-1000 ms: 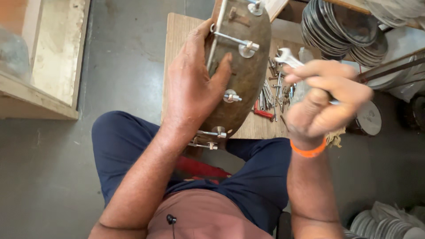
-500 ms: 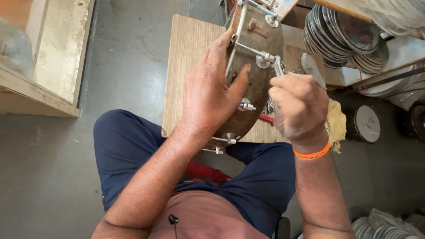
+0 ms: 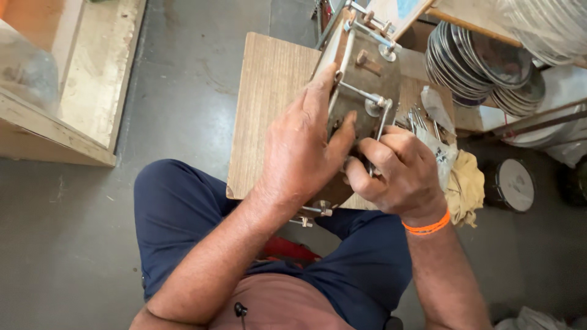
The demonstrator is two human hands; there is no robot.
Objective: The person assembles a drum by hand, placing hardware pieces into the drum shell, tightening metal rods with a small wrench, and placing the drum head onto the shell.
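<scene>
On the wooden worktop (image 3: 269, 104) beyond my knees, my left hand (image 3: 302, 153) clamps the drum shell (image 3: 367, 85) upright while my right hand (image 3: 397, 174) grips a spanner (image 3: 380, 125) on its tension rod (image 3: 361, 93); I turn squarely, shell steady.

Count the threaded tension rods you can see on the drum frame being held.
4, possibly more hidden behind the hands. Two cross the top of the drum frame, at and; one sits mid-frame above the right hand; one pokes out below the left hand at.
</scene>
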